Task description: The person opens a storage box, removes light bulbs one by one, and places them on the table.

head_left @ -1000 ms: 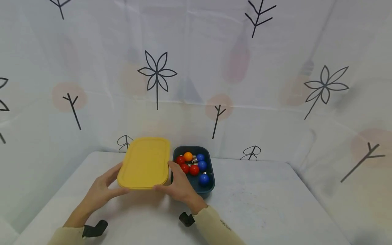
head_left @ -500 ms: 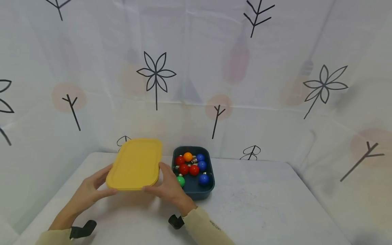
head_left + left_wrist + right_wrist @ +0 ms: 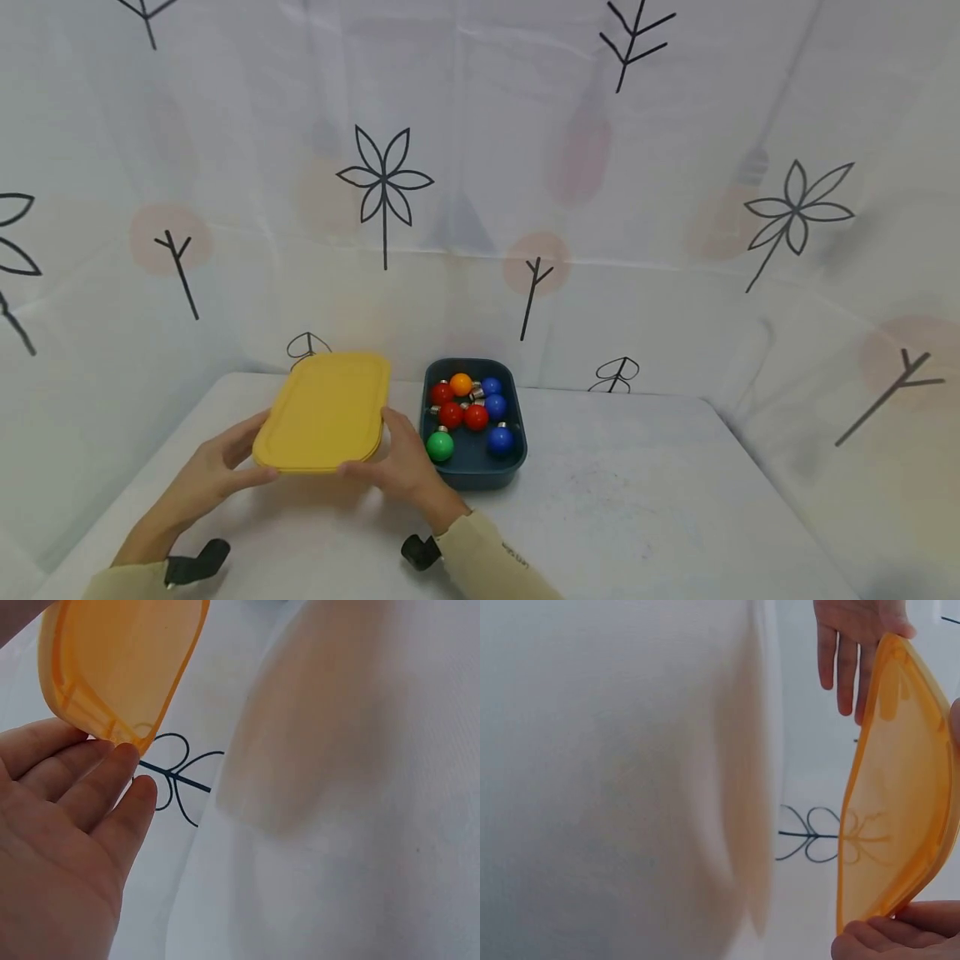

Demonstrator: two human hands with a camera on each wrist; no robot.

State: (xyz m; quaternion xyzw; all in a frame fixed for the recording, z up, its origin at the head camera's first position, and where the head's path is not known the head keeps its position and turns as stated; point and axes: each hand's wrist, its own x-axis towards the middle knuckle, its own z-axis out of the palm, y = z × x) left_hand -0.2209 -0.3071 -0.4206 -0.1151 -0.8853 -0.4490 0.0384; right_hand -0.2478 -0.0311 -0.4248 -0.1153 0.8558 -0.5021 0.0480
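Both hands hold a yellow plastic lid [image 3: 326,412] raised over the left part of the table. My left hand [image 3: 213,471] pinches its left edge and near-left corner, thumb at the front. On the opposite side my right hand [image 3: 408,467] grips the right edge, with the thumb at the near corner. From below, the left wrist view shows the lid's hollow, rimmed underside [image 3: 135,660] and fingertips at its rim. In the right wrist view the lid [image 3: 900,787] casts a soft shadow on the table.
Right of the lid stands a dark blue open container [image 3: 474,479]. Inside lie several small coloured bulbs, among them a green bulb [image 3: 440,446], an orange bulb [image 3: 461,384] and a blue bulb [image 3: 500,440]. A patterned white cloth [image 3: 465,167] hangs behind the white table [image 3: 637,492].
The lid has moved left and slightly down in both hands, away from the container. A green bulb, earlier hidden, now shows in the container.
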